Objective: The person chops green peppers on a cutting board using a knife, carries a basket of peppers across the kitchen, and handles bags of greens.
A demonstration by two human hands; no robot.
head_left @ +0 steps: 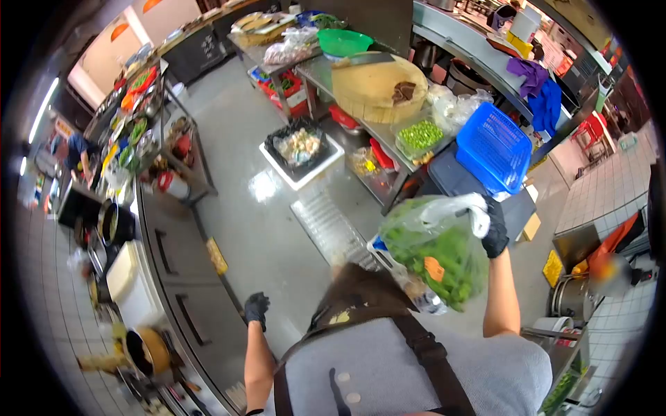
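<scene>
A clear plastic bag full of green leafy vegetables [444, 267] hangs from my right hand [495, 227], which wears a black glove and is closed around the bag's gathered top. An orange patch shows on the bag's side. My left hand [257, 309], also in a black glove, hangs low near the counter at the left, its fingers curled and touching nothing that I can see. Just beyond the bag, a blue plastic basket [494, 147] rests on a dark lid [451, 172].
A round wooden chopping block [378, 83] with a cleaver lies on the steel table ahead, near a container of chopped greens [420, 136]. A black-lined bin [300, 149] stands on the floor. Pots line the left counter [187, 305]. Another person [73, 152] is at far left.
</scene>
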